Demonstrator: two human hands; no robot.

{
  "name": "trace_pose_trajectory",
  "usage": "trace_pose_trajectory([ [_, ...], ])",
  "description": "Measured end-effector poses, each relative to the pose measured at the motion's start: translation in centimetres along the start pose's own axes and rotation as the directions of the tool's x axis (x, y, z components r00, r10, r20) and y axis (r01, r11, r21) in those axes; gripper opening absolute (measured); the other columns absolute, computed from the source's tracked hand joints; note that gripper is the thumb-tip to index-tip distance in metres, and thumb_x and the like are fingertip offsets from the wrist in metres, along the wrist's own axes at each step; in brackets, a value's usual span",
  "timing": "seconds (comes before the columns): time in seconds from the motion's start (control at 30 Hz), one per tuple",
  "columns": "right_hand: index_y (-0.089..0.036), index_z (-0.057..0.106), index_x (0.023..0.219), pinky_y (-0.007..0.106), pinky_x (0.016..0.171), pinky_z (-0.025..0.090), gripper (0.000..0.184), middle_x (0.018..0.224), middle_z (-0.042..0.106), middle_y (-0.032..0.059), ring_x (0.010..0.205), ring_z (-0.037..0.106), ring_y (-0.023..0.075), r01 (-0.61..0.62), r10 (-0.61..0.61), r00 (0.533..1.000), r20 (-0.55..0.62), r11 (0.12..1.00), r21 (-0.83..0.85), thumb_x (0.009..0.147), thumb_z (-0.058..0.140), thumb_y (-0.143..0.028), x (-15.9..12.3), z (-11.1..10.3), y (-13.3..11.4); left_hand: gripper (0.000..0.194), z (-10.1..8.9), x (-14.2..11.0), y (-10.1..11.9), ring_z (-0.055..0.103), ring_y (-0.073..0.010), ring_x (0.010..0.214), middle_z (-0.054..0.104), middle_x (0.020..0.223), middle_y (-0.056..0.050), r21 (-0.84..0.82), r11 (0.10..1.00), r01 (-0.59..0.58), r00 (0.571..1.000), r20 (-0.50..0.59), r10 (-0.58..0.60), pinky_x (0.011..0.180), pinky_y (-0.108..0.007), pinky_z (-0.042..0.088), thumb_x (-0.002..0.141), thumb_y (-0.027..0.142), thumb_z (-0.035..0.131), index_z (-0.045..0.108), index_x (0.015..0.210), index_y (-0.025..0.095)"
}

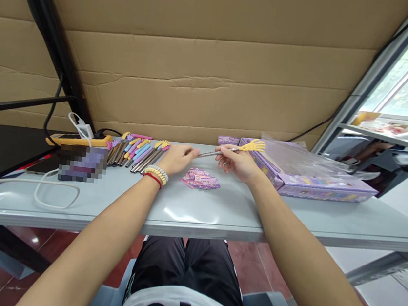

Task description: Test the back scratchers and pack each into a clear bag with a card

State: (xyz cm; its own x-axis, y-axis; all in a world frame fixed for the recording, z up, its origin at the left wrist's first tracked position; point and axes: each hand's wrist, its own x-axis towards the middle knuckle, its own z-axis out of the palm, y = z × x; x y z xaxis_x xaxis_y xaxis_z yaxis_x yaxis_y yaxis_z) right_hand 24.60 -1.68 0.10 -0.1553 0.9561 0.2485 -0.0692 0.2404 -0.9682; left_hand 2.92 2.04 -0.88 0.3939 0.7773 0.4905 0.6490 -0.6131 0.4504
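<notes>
Both hands hold one back scratcher [253, 145], with a yellow hand-shaped head and a thin metal rod, just above the table. My right hand [238, 164] is closed around the rod close to the yellow head, which points right. At the rod's other end, the fingers of my left hand [179, 158] are pinched together. Below and between the hands lies a small heap of pink and purple printed cards [201, 179]. Left of my left hand, several more back scratchers [141, 151] lie side by side, with coloured handles and metal rods.
A purple printed box [327, 190] with clear plastic film [299, 158] on it stands right of my right hand. At left are a yellow-edged device [76, 140], a white charger [83, 129] and a cable. Cardboard [199, 64] closes off the back. A person sits far right.
</notes>
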Motion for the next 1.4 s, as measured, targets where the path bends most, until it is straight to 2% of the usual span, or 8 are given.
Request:
trace_pose_trajectory([
  [0.13,-0.016,0.065,0.085,0.02,0.034,0.035,0.038,0.067,0.064,0.0013,0.047,0.058,0.011,0.015,-0.013,0.997,-0.08,0.999,0.031,0.063,0.077,-0.044,0.2,-0.4,-0.1,0.031,-1.8,0.4,-2.7,0.059,-0.0271,0.095,0.067,0.099,-0.014,0.308,0.905,0.294,0.942,-0.255,-0.219,0.081,-0.035,0.042,0.084,0.032,0.046,0.069,0.094,0.014],
  [0.27,-0.016,0.065,0.084,0.02,0.034,0.034,0.037,0.066,0.063,0.0009,0.046,0.057,0.01,0.006,-0.006,0.997,-0.076,1.0,-0.001,0.064,0.077,-0.044,0.3,-0.3,0.1,0.039,-3.4,0.0,-5.2,0.05,-0.0374,0.114,0.06,0.114,-0.023,0.462,0.73,0.503,0.862,-0.33,-0.385,0.093,-0.046,0.038,0.08,0.031,0.049,0.069,0.106,0.01],
  [0.37,-0.015,0.065,0.084,0.02,0.035,0.034,0.037,0.066,0.063,0.0007,0.046,0.056,0.0095,-0.001,-0.001,0.998,-0.065,0.999,-0.034,0.065,0.077,-0.044,0.4,-0.2,0.2,0.048,-3.7,-0.2,-6.2,0.045,-0.041,0.12,0.056,0.124,-0.025,0.463,0.676,0.574,0.819,-0.326,-0.472,0.098,-0.051,0.032,0.08,0.038,0.048,0.067,0.112,0.008],
  [0.53,-0.016,0.065,0.083,0.02,0.036,0.033,0.038,0.065,0.062,0.0004,0.047,0.055,0.009,-0.004,0.0,0.998,-0.067,0.998,-0.055,0.064,0.077,-0.046,0.4,-0.3,0.3,0.066,-3.5,0.0,-7.0,0.039,-0.0446,0.126,0.051,0.134,-0.026,0.471,0.615,0.632,0.764,-0.249,-0.595,0.101,-0.056,0.025,0.079,0.056,0.044,0.063,0.121,0.009],
  [0.7,-0.016,0.064,0.083,0.019,0.036,0.033,0.038,0.066,0.063,0.0011,0.048,0.056,0.0092,-0.001,-0.005,0.998,-0.066,0.995,-0.096,0.064,0.076,-0.047,0.3,-0.3,0.3,0.068,-3.6,0.1,-7.5,0.033,-0.0447,0.13,0.046,0.14,-0.024,0.48,0.59,0.649,0.74,-0.219,-0.636,0.101,-0.058,0.022,0.079,0.056,0.04,0.06,0.126,0.012],
  [1.13,-0.016,0.061,0.078,0.019,0.037,0.033,0.039,0.063,0.062,0.0006,0.047,0.055,0.0088,-0.012,0.002,0.997,-0.072,0.99,-0.137,0.062,0.077,-0.048,0.0,-0.1,-0.1,0.063,-4.2,-0.6,-6.1,0.038,-0.046,0.124,0.052,0.13,-0.028,0.455,0.509,0.731,0.673,-0.354,-0.65,0.097,-0.054,0.028,0.074,0.051,0.047,0.064,0.115,0.007],
  [1.27,-0.017,0.061,0.078,0.02,0.037,0.034,0.036,0.063,0.062,0.0007,0.047,0.054,0.0088,0.001,-0.011,0.998,-0.069,0.989,-0.149,0.065,0.076,-0.047,0.0,-0.1,0.0,0.054,-4.3,-0.6,-6.2,0.044,-0.0468,0.118,0.058,0.121,-0.029,0.433,0.536,0.724,0.687,-0.384,-0.617,0.093,-0.056,0.029,0.073,0.046,0.052,0.067,0.107,0.007],
  [1.4,-0.016,0.062,0.078,0.02,0.037,0.033,0.033,0.062,0.061,0.0007,0.047,0.054,0.0087,0.007,-0.019,0.997,-0.075,0.988,-0.157,0.066,0.074,-0.045,0.0,0.0,-0.1,0.037,-4.5,-0.7,-6.5,0.057,-0.0409,0.101,0.065,0.103,-0.027,0.364,0.604,0.709,0.704,-0.405,-0.583,0.088,-0.052,0.036,0.072,0.031,0.056,0.071,0.097,0.007],
])
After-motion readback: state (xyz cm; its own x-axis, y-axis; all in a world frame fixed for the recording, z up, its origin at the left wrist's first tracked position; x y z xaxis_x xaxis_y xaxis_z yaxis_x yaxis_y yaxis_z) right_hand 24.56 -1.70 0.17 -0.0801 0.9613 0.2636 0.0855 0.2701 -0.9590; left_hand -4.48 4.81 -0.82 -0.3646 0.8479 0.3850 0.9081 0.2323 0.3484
